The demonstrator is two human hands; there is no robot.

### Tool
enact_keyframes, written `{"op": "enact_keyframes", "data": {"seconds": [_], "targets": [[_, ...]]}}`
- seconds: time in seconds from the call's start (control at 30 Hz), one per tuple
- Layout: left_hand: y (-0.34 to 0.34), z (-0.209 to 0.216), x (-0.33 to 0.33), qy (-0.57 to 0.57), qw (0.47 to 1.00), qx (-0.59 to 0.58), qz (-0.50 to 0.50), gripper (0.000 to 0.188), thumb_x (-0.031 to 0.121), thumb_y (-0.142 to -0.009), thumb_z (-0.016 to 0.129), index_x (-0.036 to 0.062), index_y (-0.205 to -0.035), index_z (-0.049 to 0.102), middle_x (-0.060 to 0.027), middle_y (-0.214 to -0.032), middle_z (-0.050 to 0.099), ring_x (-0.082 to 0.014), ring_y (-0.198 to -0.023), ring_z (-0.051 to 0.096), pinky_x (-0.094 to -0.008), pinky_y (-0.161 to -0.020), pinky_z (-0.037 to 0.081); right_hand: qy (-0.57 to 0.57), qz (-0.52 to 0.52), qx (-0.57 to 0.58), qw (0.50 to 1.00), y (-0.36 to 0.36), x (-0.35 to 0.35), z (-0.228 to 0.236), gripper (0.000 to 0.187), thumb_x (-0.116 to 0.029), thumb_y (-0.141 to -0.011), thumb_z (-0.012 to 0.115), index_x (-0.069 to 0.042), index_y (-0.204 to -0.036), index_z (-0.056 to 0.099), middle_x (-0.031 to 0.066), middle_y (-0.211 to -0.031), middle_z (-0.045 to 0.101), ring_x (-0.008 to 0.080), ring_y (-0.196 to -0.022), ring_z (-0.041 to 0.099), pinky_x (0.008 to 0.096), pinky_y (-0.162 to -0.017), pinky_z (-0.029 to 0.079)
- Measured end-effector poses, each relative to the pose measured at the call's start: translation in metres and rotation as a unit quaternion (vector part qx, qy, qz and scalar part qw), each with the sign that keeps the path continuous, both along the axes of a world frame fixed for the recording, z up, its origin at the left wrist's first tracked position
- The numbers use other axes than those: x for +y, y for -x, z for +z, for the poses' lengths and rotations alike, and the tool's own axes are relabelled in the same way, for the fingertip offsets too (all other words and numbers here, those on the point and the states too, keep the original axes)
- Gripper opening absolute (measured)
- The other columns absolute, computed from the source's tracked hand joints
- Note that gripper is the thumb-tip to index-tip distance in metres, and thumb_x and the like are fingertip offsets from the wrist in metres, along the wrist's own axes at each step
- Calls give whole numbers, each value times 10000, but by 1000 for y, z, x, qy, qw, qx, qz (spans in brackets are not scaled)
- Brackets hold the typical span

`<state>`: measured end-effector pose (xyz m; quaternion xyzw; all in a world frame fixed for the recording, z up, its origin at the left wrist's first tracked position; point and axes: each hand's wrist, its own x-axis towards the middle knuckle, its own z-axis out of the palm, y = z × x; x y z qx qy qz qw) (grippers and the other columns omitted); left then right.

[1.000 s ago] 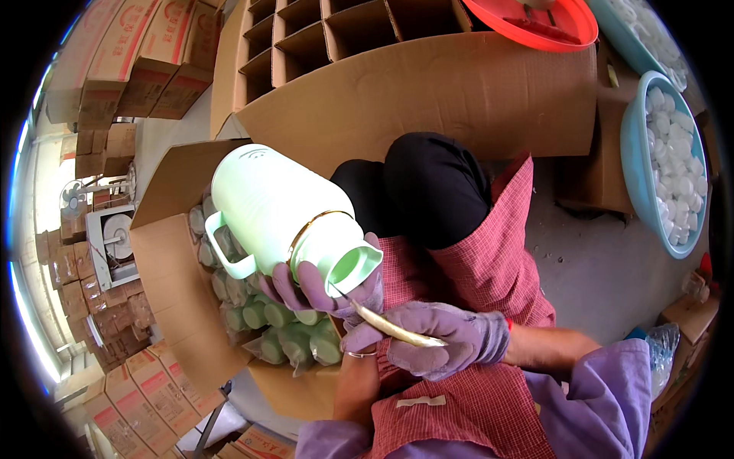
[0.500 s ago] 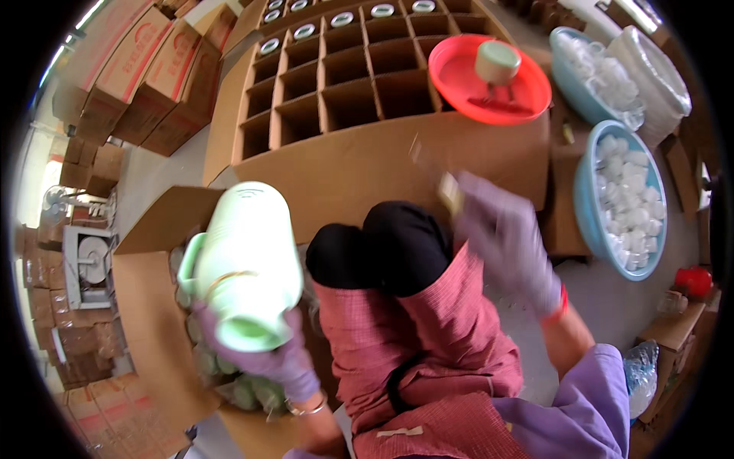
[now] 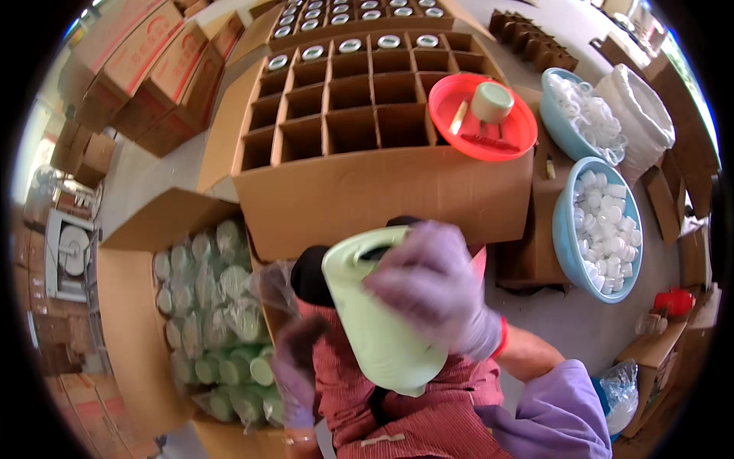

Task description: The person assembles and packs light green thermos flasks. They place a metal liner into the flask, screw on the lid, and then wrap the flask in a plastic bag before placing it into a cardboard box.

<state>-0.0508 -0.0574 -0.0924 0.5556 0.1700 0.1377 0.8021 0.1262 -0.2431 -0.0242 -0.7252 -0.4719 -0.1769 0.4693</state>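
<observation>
Holding the right hand (image 3: 440, 294) over the pale green jug (image 3: 375, 340) in front of the divided carton's (image 3: 367, 187) middle, hanging the left hand (image 3: 297, 375) before its left part — with fingers too blurred to tell any grip.

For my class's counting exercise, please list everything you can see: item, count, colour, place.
Jug: 1, pale green, over the lap
Partitioned cartons: 2, brown, beyond the knees
Dish: 1, red, on the nearer carton's right corner
Cup-shaped piece: 1, pale green, in the dish
Open carton: 1, brown, left of the lap
Wrapped pieces: many, green, inside it
Basins: 2, blue, right
Caps: many, white, nearer basin
Loop-shaped pieces: many, white, farther basin
Sack: 1, white, beside farther basin
Closed cartons: several, brown, upper left
Plastic bag: 1, clear, lower right
Apron: 1, red, on the lap
Sleeve: 1, purple, lower right
Right hand: 1, purple-gloved, over the jug, blurred
Left hand: 1, purple-gloved, left of the jug, blurred
</observation>
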Motion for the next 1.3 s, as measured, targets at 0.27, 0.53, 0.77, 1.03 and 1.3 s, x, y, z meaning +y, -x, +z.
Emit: {"op": "enact_keyframes", "data": {"seconds": [0.27,0.53,0.77,1.03,1.3], "targets": [[-15,-6,20,-77,990,-41,-107,511,324,-1016,469,-74,-1327,541,-159,-1295,622,-255,-1206,580,-354,-1077,420,9,130,132,983,56,-13,-51,290,-153,-719,810,-184,-990,711,7,-946,546,250,-881,572,397,-809,479],[-10,-3,14,-259,964,13,-57,387,172,-1032,453,-92,-1300,549,-164,-1258,619,-239,-1236,533,-396,-1123,363,58,243,238,939,8,-18,-38,231,-154,-777,749,-86,-998,744,83,-1054,635,274,-1067,571,397,-911,475],[-25,17,21,-181,977,-44,-106,704,439,-858,710,-15,-1371,547,-154,-1452,487,-309,-1352,456,-426,-1173,281,87,188,298,932,5,-33,-46,515,-298,-846,756,-17,-1254,613,173,-1233,591,344,-1168,567,443,-1013,450],[-81,36,38,-73,985,9,-157,458,333,-959,621,-19,-1250,654,-163,-1302,618,-264,-1274,536,-384,-1094,390,89,97,301,945,-27,29,-24,403,-249,-966,562,26,-1261,550,234,-1075,605,403,-933,636,421,-852,509],[-98,45,46,-313,947,-69,-8,512,441,-1024,440,-12,-1168,629,-168,-1179,665,-309,-1110,639,-395,-915,512,-24,65,-173,983,-58,48,-1,394,-373,-909,646,-153,-1236,634,226,-1292,509,439,-1146,538,548,-978,474]]}}
